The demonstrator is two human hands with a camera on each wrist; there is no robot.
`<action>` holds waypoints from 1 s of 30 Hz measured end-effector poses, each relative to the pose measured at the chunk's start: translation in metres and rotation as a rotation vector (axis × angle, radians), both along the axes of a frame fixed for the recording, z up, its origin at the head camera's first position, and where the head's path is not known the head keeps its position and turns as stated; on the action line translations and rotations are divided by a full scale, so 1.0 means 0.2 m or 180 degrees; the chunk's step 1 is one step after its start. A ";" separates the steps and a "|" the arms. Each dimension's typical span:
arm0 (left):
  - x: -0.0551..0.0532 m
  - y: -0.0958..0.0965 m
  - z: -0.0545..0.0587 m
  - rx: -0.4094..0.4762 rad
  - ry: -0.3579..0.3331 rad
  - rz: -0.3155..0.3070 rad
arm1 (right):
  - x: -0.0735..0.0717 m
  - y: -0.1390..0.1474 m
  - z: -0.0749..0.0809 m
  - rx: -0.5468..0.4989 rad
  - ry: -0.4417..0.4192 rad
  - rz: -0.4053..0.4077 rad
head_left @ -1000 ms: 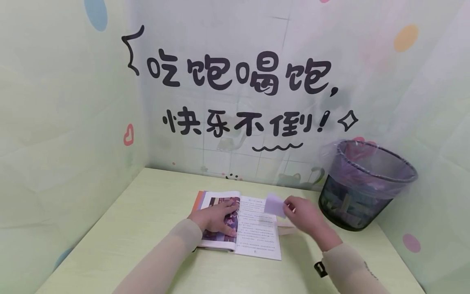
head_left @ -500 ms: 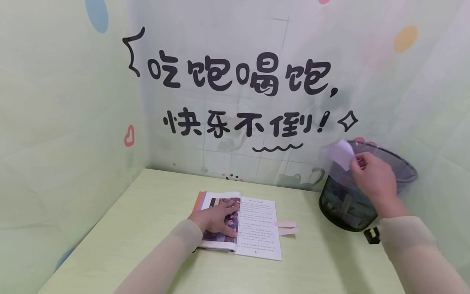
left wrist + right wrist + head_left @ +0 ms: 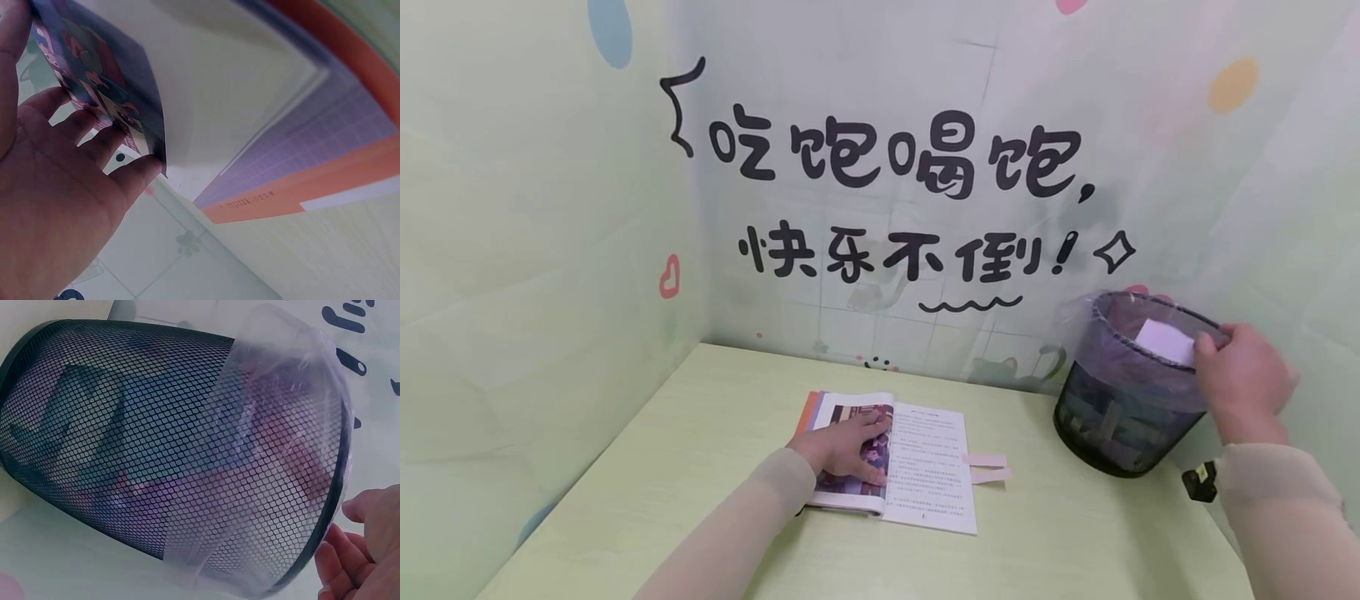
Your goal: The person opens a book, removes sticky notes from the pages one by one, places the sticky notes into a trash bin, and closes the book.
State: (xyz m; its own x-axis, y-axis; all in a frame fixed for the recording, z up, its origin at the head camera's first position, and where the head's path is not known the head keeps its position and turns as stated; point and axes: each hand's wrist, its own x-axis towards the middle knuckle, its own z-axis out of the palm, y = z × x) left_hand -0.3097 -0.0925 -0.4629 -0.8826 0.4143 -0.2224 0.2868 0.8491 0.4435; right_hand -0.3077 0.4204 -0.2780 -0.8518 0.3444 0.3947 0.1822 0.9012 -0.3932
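Observation:
An open book (image 3: 928,479) lies on the table, an illustrated page at left and a printed page at right. My left hand (image 3: 842,446) rests flat on the picture page, fingers spread; the left wrist view shows the fingertips against the colour illustration (image 3: 100,75). Over at the right, my right hand (image 3: 1247,379) is at the rim of a black mesh bin (image 3: 1123,417). A lilac square of paper (image 3: 1165,342) shows inside the bin's mouth beside the thumb. In the right wrist view, nothing shows between the thumb and the loosely bent fingers (image 3: 337,559).
Two pink paper tabs (image 3: 988,460) stick out from the book's right edge. A clear plastic liner (image 3: 1086,317) folds over the bin's rim. Behind the pale table (image 3: 715,400) stands a printed wall sheet (image 3: 850,325), with sheets on both sides.
My right hand has carried the lilac paper from over the book to the bin, and the paper is now inside its mouth, away from the fingers. The left hand has stayed on the book.

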 end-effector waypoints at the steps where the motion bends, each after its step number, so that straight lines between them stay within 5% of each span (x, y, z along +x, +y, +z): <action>1: 0.00 0.00 0.00 -0.0006 0.0001 0.0000 | 0.00 0.00 -0.01 -0.0002 0.0014 0.0001; 18: 0.02 0.00 0.01 -0.0011 0.0003 -0.0018 | 0.01 -0.47 -0.11 0.0111 0.0962 0.0813; 24: 0.02 0.00 0.01 -0.0019 -0.0005 0.0020 | 0.00 -0.61 -0.25 0.0248 0.0924 0.1221; 30: 0.02 0.00 0.00 -0.0015 -0.0009 0.0010 | -0.01 -0.71 -0.44 0.0327 0.0429 0.1484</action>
